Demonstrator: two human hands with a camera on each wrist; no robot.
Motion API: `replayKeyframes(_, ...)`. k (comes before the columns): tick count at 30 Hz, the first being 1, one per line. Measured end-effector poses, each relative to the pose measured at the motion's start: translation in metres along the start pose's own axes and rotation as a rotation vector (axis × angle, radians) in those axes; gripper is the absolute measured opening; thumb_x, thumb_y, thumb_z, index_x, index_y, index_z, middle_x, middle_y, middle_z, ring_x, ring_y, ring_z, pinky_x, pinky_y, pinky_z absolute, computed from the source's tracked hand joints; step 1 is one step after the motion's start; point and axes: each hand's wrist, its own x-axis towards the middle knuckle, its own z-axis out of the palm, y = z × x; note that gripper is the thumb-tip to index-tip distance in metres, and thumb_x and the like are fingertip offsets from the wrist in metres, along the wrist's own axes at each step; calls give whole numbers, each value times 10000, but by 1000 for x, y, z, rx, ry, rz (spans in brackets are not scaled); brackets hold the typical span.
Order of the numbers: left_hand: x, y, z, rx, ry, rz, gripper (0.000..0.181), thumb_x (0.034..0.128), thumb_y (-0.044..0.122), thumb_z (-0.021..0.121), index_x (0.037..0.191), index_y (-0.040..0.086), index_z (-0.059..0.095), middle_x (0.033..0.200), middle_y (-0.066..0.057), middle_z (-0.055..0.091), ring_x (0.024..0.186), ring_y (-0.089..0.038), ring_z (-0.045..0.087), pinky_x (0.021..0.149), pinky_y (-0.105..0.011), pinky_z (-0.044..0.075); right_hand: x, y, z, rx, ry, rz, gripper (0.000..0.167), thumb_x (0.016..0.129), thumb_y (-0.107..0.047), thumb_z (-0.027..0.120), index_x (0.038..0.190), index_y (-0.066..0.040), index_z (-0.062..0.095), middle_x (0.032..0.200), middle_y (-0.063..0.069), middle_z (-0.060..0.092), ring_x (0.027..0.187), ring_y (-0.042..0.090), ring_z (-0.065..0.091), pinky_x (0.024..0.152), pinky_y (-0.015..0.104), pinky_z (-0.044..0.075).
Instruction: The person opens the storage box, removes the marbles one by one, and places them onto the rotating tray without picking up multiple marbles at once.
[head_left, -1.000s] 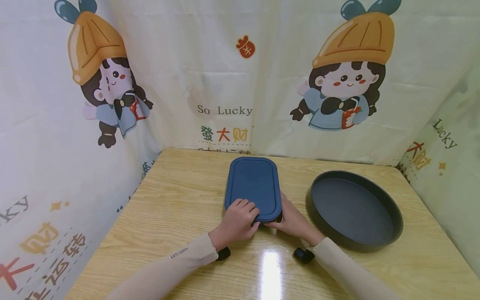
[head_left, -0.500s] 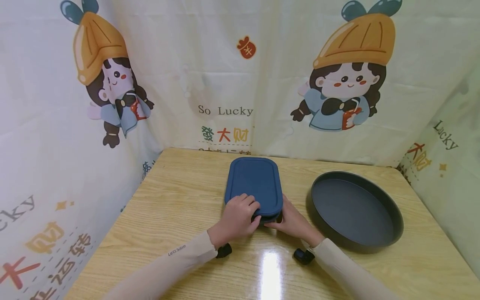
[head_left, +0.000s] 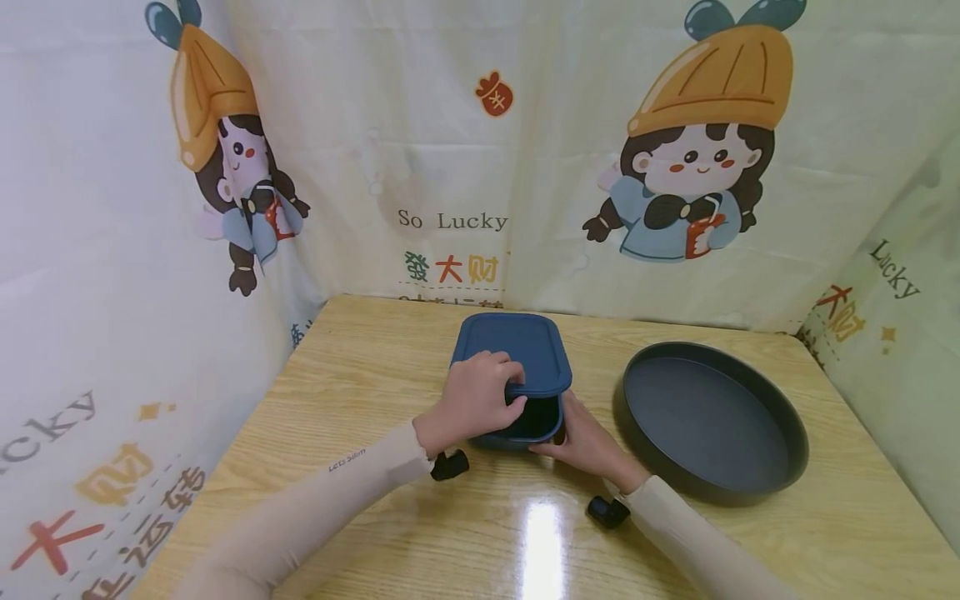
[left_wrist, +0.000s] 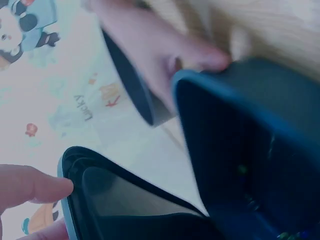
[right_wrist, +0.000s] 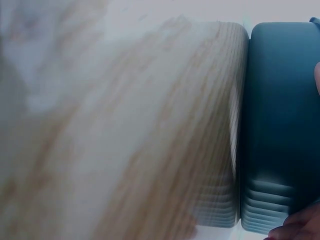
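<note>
Head view: blue lid (head_left: 528, 342) sits over the blue box (head_left: 510, 443), near edge raised, far end low; both have their long axis running away from the person. Left hand (head_left: 480, 400) is the one on the lid, fingers pinching its near edge left of centre, so the lid spreads forward and right of them, gap facing the person. Right hand (head_left: 588, 437) grips the box at its near right corner, thumb along the front. Dark round pan (head_left: 712, 417) is on the bench (head_left: 360, 367) right of the box, near the right hand, crowding that side; printed cloth (head_left: 337, 167) hangs behind. Left wrist view: lid angled up from the box mouth, fingers on its edge; small specks (left_wrist: 243, 170) inside, too blurred to identify. Right hand and pan lie beyond. Right wrist view: box wall by the bench, fingers only at frame edge.
</note>
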Motion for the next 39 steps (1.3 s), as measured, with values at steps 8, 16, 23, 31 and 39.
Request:
replayKeyframes(8, 32, -16, -30, -166, -120, -97, 124, 803, 336, 698, 834, 216, 697, 800, 74, 660, 662, -61, 573, 514, -200, 424, 3, 0, 0, -23, 21, 5, 1099, 735, -446, 765, 1527, -146, 65, 1584, 88, 143, 1418, 321, 258, 1069, 562, 328)
replayKeyframes(16, 55, -43, -53, -363, -165, -215, 152, 830, 339, 686, 905, 208, 702, 846, 53, 683, 713, -97, 585, 633, -239, 452, 3, -3, -1, -41, 20, 26, 1116, 735, -430, 772, 1528, -171, 32, 1572, 143, 164, 1404, 352, 283, 1070, 560, 328)
replayKeyframes(23, 77, -67, -65, -482, -170, -237, 170, 841, 317, 678, 921, 172, 720, 865, 2, 688, 718, -148, 605, 635, -274, 470, 2, -6, -1, -52, 16, 49, 1135, 734, -441, 769, 1526, -164, 6, 1580, 148, 125, 1421, 348, 243, 1077, 569, 310)
replayKeyframes(31, 90, -97, -73, -635, -117, -340, 218, 876, 268, 647, 982, 89, 713, 990, -79, 674, 915, -204, 570, 837, -339, 467, 2, -7, 0, -56, 15, 49, 1137, 732, -439, 771, 1526, -165, 5, 1583, 140, 117, 1433, 338, 215, 1080, 581, 295)
replayKeyframes(39, 78, -138, -85, -917, -6, -705, 328, 911, 304, 603, 1143, 77, 648, 985, 28, 578, 813, -145, 520, 845, -322, 487, 2, -8, 0, -53, 16, 50, 1136, 729, -437, 774, 1526, -168, 11, 1583, 130, 125, 1430, 334, 224, 1075, 586, 297)
